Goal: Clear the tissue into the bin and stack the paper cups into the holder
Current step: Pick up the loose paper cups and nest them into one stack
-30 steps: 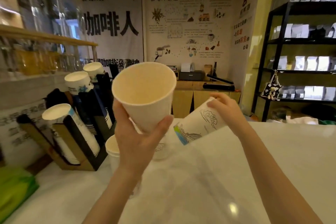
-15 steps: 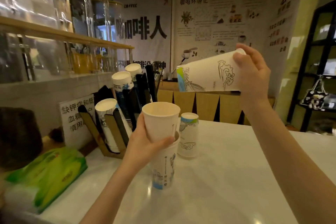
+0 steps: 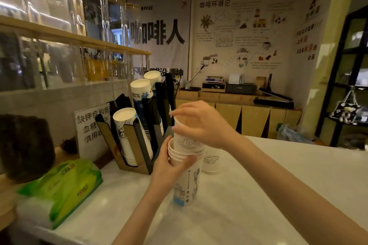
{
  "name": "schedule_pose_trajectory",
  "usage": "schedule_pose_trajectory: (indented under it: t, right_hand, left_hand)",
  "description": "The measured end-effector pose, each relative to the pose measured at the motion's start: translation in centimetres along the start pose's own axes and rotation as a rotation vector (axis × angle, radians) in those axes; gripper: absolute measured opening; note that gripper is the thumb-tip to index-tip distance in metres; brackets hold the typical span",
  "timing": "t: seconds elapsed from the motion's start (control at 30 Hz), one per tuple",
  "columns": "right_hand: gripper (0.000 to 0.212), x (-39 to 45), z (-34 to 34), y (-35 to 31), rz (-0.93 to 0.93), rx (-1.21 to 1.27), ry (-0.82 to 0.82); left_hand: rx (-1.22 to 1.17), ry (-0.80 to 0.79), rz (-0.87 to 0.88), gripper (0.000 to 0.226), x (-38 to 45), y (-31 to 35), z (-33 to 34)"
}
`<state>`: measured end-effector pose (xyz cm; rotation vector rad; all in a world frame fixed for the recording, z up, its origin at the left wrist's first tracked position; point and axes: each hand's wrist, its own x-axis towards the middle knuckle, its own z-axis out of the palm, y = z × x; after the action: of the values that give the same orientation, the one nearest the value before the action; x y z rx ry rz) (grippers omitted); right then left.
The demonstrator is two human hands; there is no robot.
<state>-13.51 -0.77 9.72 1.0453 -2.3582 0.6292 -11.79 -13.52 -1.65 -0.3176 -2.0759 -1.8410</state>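
We see white paper cups [image 3: 186, 167] with grey line drawing and blue band at bottom. Cup holder [image 3: 139, 145] black with brown wood sides; its cups white, one row with dark blue print. Tissue pack [image 3: 65, 187] bright green with yellow and white. Counter [image 3: 258, 195] white, glossy. Sign [image 3: 89, 125] white, black characters.

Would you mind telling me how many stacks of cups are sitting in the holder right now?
3, all leaning in the holder: front stack, middle stack, back stack. More may be hidden behind the dividers.
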Motion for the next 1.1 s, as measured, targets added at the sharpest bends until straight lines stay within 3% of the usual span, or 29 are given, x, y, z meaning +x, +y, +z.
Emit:
schedule_pose_trajectory:
  t: [0.17,0.27,0.5,0.7,0.77,0.87,0.93,1.0,1.1]
  right_hand:
    - [0.045,-0.7,3.7,0.1,0.072,0.143,-0.144]
    - [0.049,-1.3,4.5,0.9,0.207,0.29,-0.109]
    - [0.044,-1.1,3.8,2.4,0.421,0.767,0.032]
    - [0.034,-3.4,4.5,5.4,0.561,1.112,-0.179]
    - [0.042,-3.8,4.4,6.5,0.548,1.072,-0.307]
    - [0.077,-4.5,4.3,7.7,0.522,0.818,-0.498]
    - [0.072,-4.7,4.3,8.3,0.483,0.709,-0.554]
    - [0.054,-4.7,3.7,8.7,0.45,0.712,-0.5]
    - [0.052,-4.4,1.6,9.7,0.48,0.722,-0.318]
  left_hand:
    - [-0.007,0.036,0.029,0.103,0.0,-0.2,0.3]
    - [-0.036,0.032,0.033,0.103,-0.1,-0.4,0.3]
    - [-0.046,0.027,0.096,0.074,-0.1,-0.1,0.0]
    - [-0.005,-0.012,0.069,0.068,1.3,-0.1,-0.6]
    - [0.034,-0.025,0.054,0.067,2.4,0.2,-1.1]
    - [-0.02,0.003,0.034,0.058,4.4,1.6,-1.4]
    - [-0.115,0.017,0.036,0.059,6.1,3.2,-0.9]
    - [-0.117,0.007,0.08,0.06,7.7,5.2,-0.2]
    - [-0.089,-0.025,0.148,0.053,9.5,8.0,1.1]
